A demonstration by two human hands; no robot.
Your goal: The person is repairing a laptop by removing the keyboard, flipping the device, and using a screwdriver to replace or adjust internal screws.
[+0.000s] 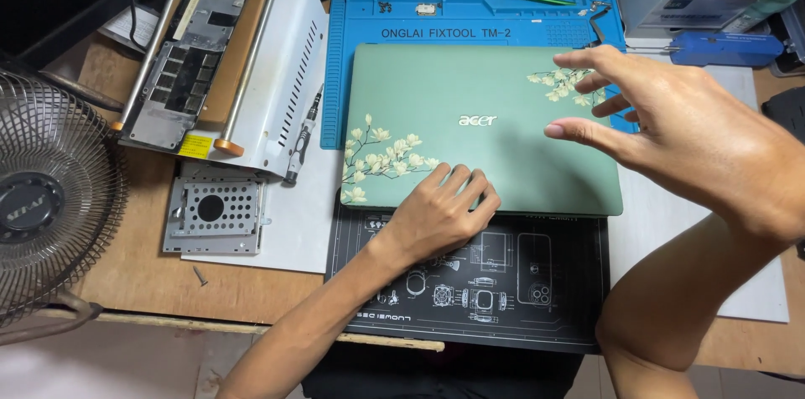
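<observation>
Starting with the wide brown bench [142,282], holding everything. At the far left edge, a big round fan [42,198] with a wire cage. Across the middle, a blue work mat [369,22] at the back and a black mat [503,298] with white drawings at the front.

Lying over both mats, a green laptop [486,164] with white flowers on its lid. Shut flat, front edge toward the person. To its left, a white metal box [285,64] with a grey laptop shell on top.

Now the hands. Left hand [440,215] down on the lid near the front edge, fingers bent and close together, pressing, pinching nothing that shows. Right hand [688,139] up in the air over the right side of the lid, fingers spread wide, holding nothing, not touching the laptop.

Looks like the very start of work on the shut laptop: one hand steadying it, one hand coming in. Nothing opened or taken off yet. For any lift or turn, a good hold on both sides called for, and slow moving, since the lid looks smooth and could slide on the mats.

Smaller bits, well apart from the hands: a grey metal tray with holes [214,215] beside the black mat, a thin screwdriver [302,135] by the white box, and one tiny loose screw [200,276] on the bench.
</observation>
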